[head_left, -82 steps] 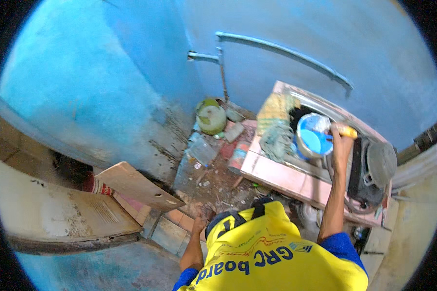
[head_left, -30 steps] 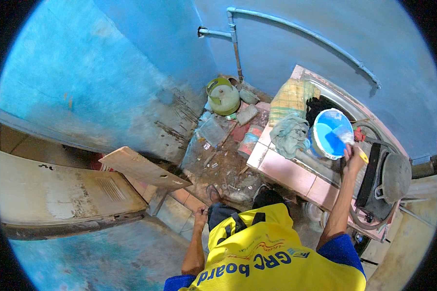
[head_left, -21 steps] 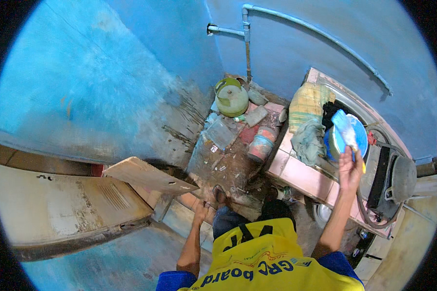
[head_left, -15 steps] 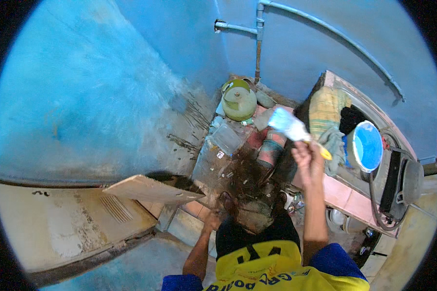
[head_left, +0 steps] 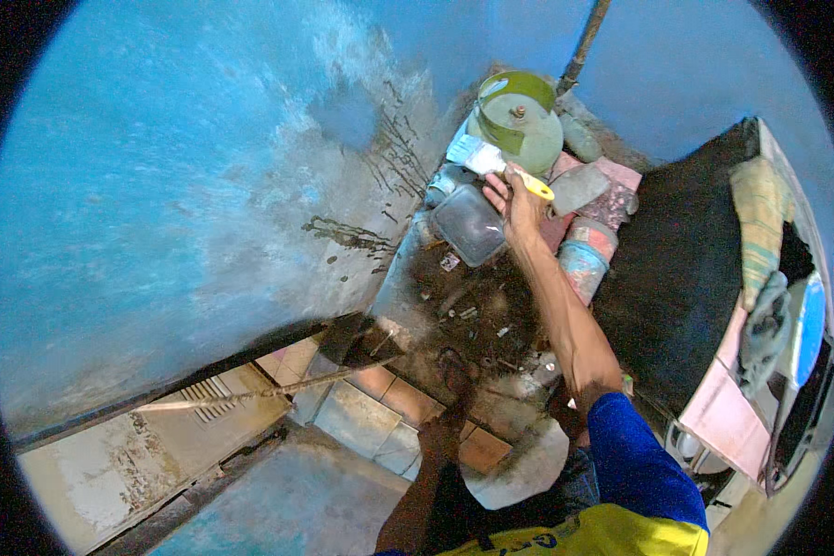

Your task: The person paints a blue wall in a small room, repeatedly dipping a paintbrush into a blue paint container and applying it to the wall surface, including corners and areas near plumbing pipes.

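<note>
My right hand [head_left: 521, 206] reaches forward, closed round a paintbrush [head_left: 534, 184] by its yellow handle. The brush's pale blue, paint-covered bristles point left toward the blue wall [head_left: 250, 167], apart from it as far as I can see. Just beyond stands a green gas cylinder [head_left: 537, 139] with a collar on top. A clear plastic container [head_left: 470, 227] lies below the brush, against the wall's foot. My left hand [head_left: 440, 440] is low in the middle, dark with shadow near my leg; its fingers do not show clearly.
A thin board [head_left: 241, 395] juts out at lower left. Right of my arm sit a pink-and-blue paint-stained can [head_left: 586, 259] and a dark counter side [head_left: 676, 269]. On the counter are a checked cloth [head_left: 760, 222], a grey rag [head_left: 765, 326] and a blue bucket [head_left: 810, 324]. Debris [head_left: 468, 315] litters the floor.
My right hand has carried the paintbrush left and forward, from beside the counter to near the gas cylinder and wall. The view has shifted; the bucket now sits at the far right edge.
</note>
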Action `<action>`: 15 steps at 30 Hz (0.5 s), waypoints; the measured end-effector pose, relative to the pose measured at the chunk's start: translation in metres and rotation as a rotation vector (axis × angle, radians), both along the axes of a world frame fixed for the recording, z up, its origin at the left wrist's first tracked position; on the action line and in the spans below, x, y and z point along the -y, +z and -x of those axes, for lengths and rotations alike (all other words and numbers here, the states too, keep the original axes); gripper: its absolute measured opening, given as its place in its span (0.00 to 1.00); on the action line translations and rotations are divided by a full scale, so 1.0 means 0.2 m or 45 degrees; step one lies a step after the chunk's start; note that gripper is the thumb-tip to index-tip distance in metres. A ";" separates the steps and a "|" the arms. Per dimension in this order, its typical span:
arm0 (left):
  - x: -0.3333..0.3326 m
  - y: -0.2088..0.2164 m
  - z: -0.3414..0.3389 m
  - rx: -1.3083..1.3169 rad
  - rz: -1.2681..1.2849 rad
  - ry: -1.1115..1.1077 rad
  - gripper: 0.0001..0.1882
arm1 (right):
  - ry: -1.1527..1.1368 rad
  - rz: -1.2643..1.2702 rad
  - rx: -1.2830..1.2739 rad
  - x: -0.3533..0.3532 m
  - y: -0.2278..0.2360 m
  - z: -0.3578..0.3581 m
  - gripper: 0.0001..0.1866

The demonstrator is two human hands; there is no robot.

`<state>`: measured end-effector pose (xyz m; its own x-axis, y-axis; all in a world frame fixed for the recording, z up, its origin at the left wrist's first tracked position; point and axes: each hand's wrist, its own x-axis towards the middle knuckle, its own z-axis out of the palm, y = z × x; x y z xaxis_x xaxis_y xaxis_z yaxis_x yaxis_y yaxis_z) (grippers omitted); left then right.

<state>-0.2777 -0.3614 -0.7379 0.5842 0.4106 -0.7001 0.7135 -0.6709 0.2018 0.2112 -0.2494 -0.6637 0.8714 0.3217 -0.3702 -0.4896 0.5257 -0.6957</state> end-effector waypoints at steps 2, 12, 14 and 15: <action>-0.04 -0.09 0.07 -0.027 -0.108 -0.007 0.20 | 0.001 0.024 0.009 -0.17 -0.10 -0.03 0.21; -0.12 0.04 -0.14 -0.090 -0.013 0.087 0.13 | 0.003 0.288 0.198 -0.53 -0.48 -0.24 0.17; -0.12 -0.01 -0.10 -0.060 -0.017 0.051 0.13 | 0.022 0.231 0.186 -0.59 -0.44 -0.24 0.17; -0.13 -0.01 -0.09 -0.049 -0.019 0.023 0.12 | 0.068 0.256 0.191 -0.61 -0.39 -0.24 0.17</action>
<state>-0.2606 -0.3360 -0.7403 0.5494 0.4310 -0.7158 0.7324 -0.6607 0.1643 0.2582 -0.1278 -0.7424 0.9052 0.3016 -0.2995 -0.3966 0.3454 -0.8506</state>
